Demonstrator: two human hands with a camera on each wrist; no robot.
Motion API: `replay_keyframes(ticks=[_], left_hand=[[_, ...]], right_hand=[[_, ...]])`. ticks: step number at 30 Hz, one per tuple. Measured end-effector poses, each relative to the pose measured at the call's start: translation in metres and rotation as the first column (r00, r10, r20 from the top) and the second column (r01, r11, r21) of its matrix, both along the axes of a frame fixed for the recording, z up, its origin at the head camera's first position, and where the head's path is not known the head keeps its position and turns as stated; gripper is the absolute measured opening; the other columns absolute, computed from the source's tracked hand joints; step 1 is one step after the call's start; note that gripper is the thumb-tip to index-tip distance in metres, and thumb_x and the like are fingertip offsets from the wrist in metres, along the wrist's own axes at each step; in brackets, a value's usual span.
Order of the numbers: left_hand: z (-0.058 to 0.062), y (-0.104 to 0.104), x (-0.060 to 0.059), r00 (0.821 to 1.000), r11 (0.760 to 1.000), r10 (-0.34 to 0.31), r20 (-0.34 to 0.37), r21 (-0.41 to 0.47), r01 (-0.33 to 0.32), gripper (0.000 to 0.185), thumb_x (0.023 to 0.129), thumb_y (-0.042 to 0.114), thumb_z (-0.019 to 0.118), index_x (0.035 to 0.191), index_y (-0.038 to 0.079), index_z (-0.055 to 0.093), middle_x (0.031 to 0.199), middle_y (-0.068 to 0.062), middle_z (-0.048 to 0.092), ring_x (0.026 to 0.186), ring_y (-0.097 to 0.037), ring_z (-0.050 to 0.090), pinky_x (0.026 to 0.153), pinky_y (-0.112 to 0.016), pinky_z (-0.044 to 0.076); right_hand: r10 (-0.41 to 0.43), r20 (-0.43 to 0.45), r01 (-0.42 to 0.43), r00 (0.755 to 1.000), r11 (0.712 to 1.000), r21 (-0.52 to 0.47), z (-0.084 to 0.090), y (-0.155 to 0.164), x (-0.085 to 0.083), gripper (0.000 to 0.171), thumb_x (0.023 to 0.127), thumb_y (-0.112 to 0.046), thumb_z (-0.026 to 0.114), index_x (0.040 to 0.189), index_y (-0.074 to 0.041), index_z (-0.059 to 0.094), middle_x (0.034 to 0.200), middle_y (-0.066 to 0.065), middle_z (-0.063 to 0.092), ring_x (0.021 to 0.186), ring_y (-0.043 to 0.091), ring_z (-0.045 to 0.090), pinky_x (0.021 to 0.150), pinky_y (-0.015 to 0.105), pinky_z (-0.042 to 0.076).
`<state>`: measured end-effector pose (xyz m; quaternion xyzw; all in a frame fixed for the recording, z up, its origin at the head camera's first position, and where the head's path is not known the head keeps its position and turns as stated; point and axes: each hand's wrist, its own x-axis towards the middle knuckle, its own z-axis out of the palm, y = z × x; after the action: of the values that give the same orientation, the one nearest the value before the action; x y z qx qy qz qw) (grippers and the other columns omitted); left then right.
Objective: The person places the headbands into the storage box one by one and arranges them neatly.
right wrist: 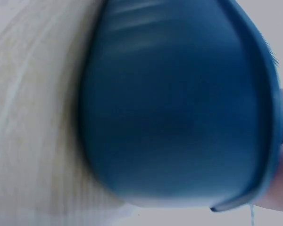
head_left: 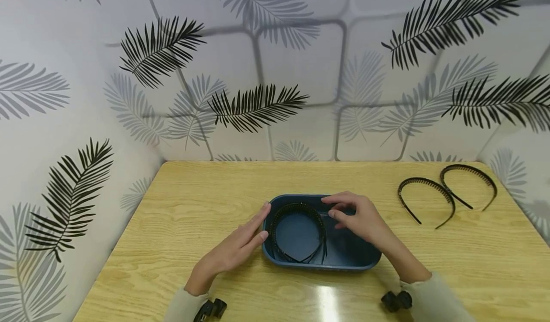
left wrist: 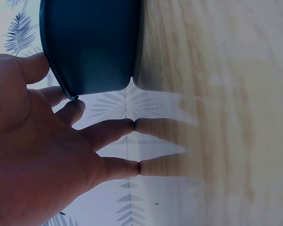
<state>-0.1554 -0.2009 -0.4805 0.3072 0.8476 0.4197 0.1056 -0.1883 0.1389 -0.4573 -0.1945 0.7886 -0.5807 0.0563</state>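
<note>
Straight-fingered left hand [head_left: 234, 250] touches the blue tub [head_left: 365, 260]; right hand [head_left: 358, 217], fingers curled, hovers beside the headband [head_left: 298, 231] inside

Staged recording booth/desk setup, not a lived-in room. Light wood-grain laminate table [head_left: 193, 202] boxed in on 3 sides by white panels w/ black & grey palm-leaf print wallpaper [head_left: 258, 74]. Only props on top: dark blue oval plastic tub [head_left: 343, 260], thin black toothed plastic headbands [head_left: 447, 193]. No furniture/windows visible.
</note>
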Motion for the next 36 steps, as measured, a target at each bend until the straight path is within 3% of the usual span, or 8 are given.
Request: replay_keyframes(ticks=[9,22,29,36], left_hand=[[-0.003,-0.001,-0.002,1.000,1.000,-0.001,-0.003,0.001,0.001,0.063,0.114,0.027,0.041,0.166,0.014,0.009,0.171,0.000,0.004,0.157,-0.020,0.006,0.125,-0.049,0.014],[-0.003,-0.001,-0.002,1.000,1.000,0.003,-0.007,-0.015,-0.003,0.062,0.114,0.029,0.039,0.166,0.013,0.010,0.172,-0.003,0.005,0.157,-0.021,0.007,0.125,-0.048,0.015],[-0.005,-0.001,-0.001,1.000,1.000,-0.005,-0.005,-0.027,0.005,0.063,0.114,0.031,0.038,0.167,0.013,0.008,0.172,-0.003,0.004,0.157,-0.022,0.006,0.125,-0.049,0.014],[-0.002,-0.001,0.000,1.000,1.000,0.004,-0.001,-0.023,-0.004,0.063,0.114,0.030,0.039,0.167,0.013,0.009,0.172,-0.003,0.005,0.157,-0.021,0.007,0.125,-0.050,0.015]], right_hand=[[-0.051,-0.046,0.046,0.998,0.994,-0.102,0.009,0.029,0.003,0.030,0.099,-0.002,0.068,0.128,0.007,0.068,0.125,0.028,0.061,0.100,0.023,0.068,0.071,0.041,0.063],[-0.171,-0.107,0.167,0.979,0.985,-0.048,0.021,0.065,0.014,0.032,0.101,-0.008,0.068,0.131,0.004,0.067,0.117,-0.010,0.067,0.097,0.014,0.069,0.074,0.039,0.062],[-0.223,-0.118,0.216,0.968,0.974,-0.068,0.020,0.093,0.015,0.033,0.100,-0.003,0.066,0.132,0.007,0.065,0.117,-0.011,0.068,0.096,0.008,0.067,0.074,0.034,0.062],[-0.317,-0.124,0.308,0.940,0.948,-0.086,0.022,0.115,0.013,0.031,0.099,0.001,0.066,0.130,0.007,0.066,0.120,-0.011,0.069,0.100,0.005,0.067,0.073,0.028,0.061]])
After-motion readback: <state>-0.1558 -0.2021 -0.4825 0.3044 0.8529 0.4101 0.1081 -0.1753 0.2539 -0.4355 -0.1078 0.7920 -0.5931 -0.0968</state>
